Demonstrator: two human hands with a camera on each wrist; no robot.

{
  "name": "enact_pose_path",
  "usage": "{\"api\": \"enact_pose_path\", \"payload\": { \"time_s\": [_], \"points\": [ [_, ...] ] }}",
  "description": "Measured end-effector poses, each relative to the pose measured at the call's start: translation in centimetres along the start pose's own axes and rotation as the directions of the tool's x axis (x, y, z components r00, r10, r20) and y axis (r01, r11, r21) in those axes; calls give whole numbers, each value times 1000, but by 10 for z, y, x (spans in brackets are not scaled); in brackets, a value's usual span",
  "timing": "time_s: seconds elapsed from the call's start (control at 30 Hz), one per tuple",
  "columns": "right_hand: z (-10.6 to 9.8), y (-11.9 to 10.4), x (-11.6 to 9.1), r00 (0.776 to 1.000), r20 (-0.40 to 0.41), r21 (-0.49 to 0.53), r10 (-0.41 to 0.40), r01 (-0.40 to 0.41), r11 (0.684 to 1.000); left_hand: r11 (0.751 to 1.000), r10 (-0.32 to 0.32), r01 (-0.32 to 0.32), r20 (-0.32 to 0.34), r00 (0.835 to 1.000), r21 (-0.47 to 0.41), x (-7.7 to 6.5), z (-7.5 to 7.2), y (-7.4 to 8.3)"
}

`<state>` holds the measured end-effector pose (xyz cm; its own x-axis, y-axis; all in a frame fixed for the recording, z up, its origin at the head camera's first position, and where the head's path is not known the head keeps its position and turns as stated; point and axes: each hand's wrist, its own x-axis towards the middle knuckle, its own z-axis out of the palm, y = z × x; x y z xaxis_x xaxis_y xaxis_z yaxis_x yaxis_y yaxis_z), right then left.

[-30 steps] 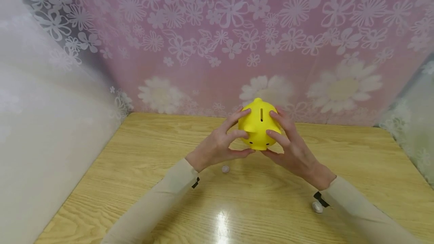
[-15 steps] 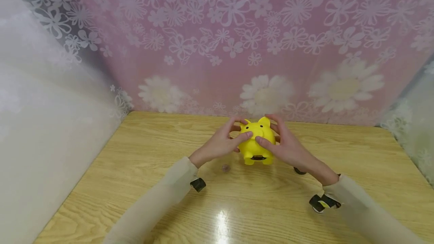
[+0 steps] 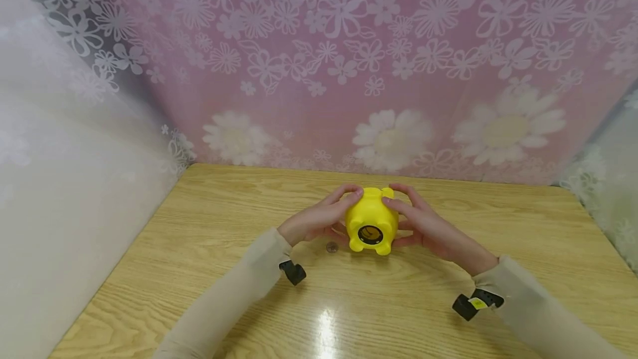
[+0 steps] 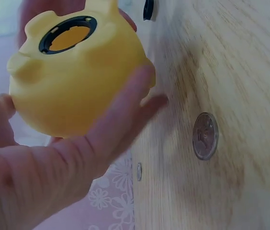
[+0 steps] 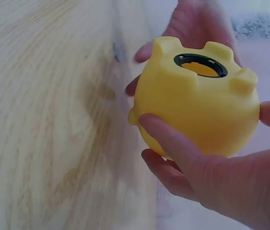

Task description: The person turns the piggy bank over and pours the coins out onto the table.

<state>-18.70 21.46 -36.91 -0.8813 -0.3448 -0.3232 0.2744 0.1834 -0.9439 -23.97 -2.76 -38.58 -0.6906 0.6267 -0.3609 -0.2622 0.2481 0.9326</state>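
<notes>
A yellow piggy bank [image 3: 372, 209] is held up by both hands over the table, tipped so its feet and belly face the head camera. In the belly is a round black-rimmed opening [image 3: 370, 235], uncovered; yellow shows through it in the left wrist view. My left hand [image 3: 319, 219] grips one side, thumb near the snout end. The other side is in the grip of my right hand [image 3: 428, 226], thumb on the front and fingers behind. Just below my left hand, a coin [image 3: 332, 247] lies on the table. The slot is hidden.
The wood-grain table [image 3: 239, 198] ends at a pink flowered backdrop [image 3: 299, 109]. In the left wrist view a second, smaller coin [image 4: 139, 171] lies farther off, and a dark object [image 4: 148, 8] sits near the top edge. Black straps [image 3: 293, 272] circle both wrists.
The piggy bank has turned from slot upward, through face toward the head camera, to belly toward it. Both hands have come slightly nearer and lower with it, still holding on.
</notes>
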Motion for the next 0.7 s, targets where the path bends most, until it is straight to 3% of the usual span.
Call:
{"api": "enact_pose_path", "payload": {
  "time_s": [0.13, 0.23, 0.3, 0.33, 0.37, 0.4, 0.43, 0.47, 0.5, 0.57, 0.63, 0.67, 0.7],
  "points": [
    [-1, 1, -1, 1000, 23, 7, -13, 12, 1000, 998, -15, 17, 38, 999, -56, 0, 0, 2],
    [-2, -2, -2, 999, 24, 7, -28, 28, 1000, 998, 16, -14, 35, 999, -63, 1, 0, 4],
    [-3, -5, -1, 998, 8, -21, -65, 65, 998, 995, 92, -91, 18, 996, -33, 2, 0, 6],
    [-3, -6, -1, 994, -3, -58, -106, 106, 993, 987, 161, -161, 10, 987, -2, 2, 0, 6],
    [-4, -7, -1, 985, -12, -98, -170, 168, 981, 970, 239, -239, -2, 971, 54, 2, 0, 7],
    [-5, -7, 0, 968, -19, -140, -251, 246, 959, 937, 332, -329, -4, 943, 119, 2, 0, 7],
    [-5, -6, 0, 938, -19, -202, -346, 335, 920, 882, 435, -427, 5, 901, 200, 2, 0, 7],
    [-7, -5, 0, 889, -9, -281, -457, 436, 855, 795, 550, -535, 35, 835, 286, 1, 0, 7],
    [-8, -4, 1, 818, 14, -362, -575, 540, 760, 671, 660, -632, 77, 748, 388, 1, -1, 8],
    [-11, -2, 3, 622, 97, -473, -777, 716, 513, 355, 819, -746, 197, 539, 564, 0, -2, 9],
    [-13, -1, 6, 420, 185, -543, -889, 798, 264, 41, 890, -751, 318, 327, 659, 1, -4, 11],
    [-14, -1, 7, 331, 224, -557, -917, 816, 158, -88, 899, -723, 368, 239, 685, 1, -5, 12],
    [-14, -2, 8, 262, 254, -556, -931, 827, 81, -180, 898, -685, 402, 179, 706, 2, -6, 12]
  ]
}}
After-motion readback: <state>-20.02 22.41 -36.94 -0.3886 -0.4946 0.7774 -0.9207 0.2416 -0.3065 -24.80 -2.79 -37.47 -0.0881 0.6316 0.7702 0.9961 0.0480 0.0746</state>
